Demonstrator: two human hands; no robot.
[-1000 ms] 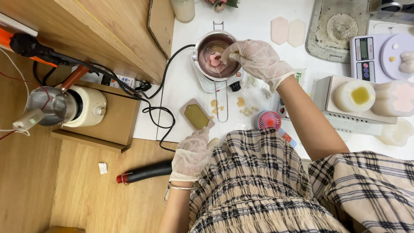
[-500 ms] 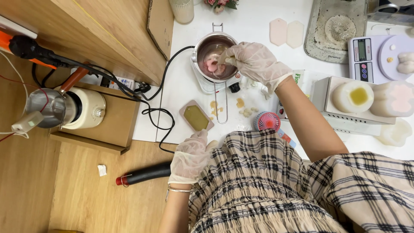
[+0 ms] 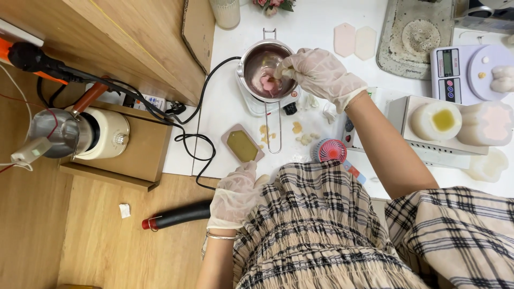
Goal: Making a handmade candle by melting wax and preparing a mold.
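Little has changed since the earlier frame: both gloved hands stay put. The left hand [image 3: 234, 197] rests loosely curled, holding nothing, at the edge of the white table [image 3: 321, 21] just below the hexagonal mould [image 3: 242, 144]. The right hand [image 3: 320, 73] pinches a small piece over the metal melting pot [image 3: 266, 69] of pink wax on the table; wooden floor lies left

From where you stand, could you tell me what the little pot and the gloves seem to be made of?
The pot looks like polished metal, probably steel: silvery rim, bright reflections, wire handle. The gloves on the right hand and left hand look like thin, translucent, wrinkled plastic or vinyl; which one is unclear.
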